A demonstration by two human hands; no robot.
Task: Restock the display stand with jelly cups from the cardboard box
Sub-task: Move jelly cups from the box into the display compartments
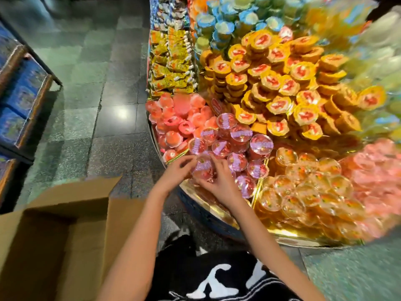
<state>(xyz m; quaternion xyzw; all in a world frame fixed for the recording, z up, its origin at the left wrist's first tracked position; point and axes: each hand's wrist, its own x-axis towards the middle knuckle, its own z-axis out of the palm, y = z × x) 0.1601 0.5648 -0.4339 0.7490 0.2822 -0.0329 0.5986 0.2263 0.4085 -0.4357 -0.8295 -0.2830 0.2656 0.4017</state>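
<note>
The jelly cup is of clear, glossy plastic, with a shiny purple film on top. The cardboard box is brown, matt paperboard. The display stand has a glossy golden rim. The floor is of polished, speckled stone tiles.
</note>
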